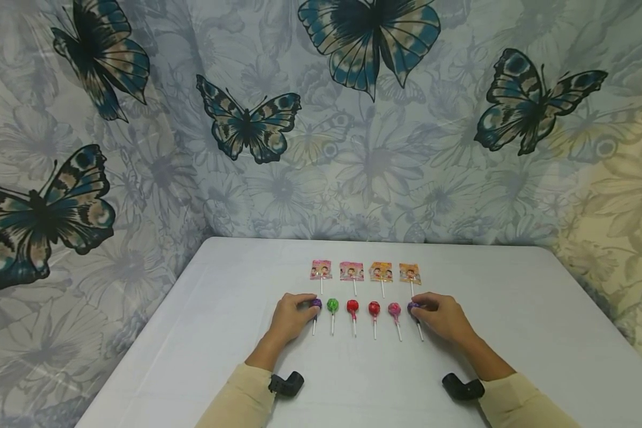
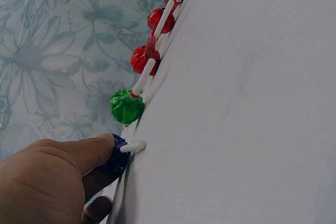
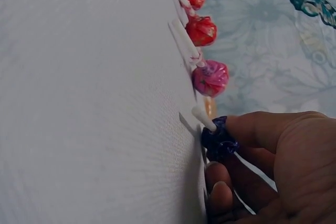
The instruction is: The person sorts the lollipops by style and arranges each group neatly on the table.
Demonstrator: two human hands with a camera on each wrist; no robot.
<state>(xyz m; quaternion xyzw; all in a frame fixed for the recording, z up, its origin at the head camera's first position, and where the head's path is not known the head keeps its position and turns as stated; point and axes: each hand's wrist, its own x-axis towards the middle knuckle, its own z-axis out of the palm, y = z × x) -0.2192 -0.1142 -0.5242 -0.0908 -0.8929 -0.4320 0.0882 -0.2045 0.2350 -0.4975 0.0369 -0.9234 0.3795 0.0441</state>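
Note:
My left hand (image 1: 291, 317) pinches the purple-wrapped lollipop (image 2: 118, 153) at the left end of a row, thumb and fingers on its round head. At the right end, my right hand (image 1: 444, 316) pinches another purple lollipop (image 3: 218, 141) the same way. Both white sticks point toward me. Between the hands lie a green lollipop (image 1: 333, 305), two red lollipops, one left (image 1: 352, 307) and one right (image 1: 374, 308), and a pink lollipop (image 1: 394, 309). The fingers partly hide both purple heads.
Behind this row lie flat-packet lollipops: two pink packets, left (image 1: 321, 269) and right (image 1: 351, 271), and two orange packets, left (image 1: 381, 271) and right (image 1: 409, 273). A white-covered table (image 1: 192, 333) carries everything. Butterfly-print cloth (image 1: 278, 202) hangs behind and at the sides.

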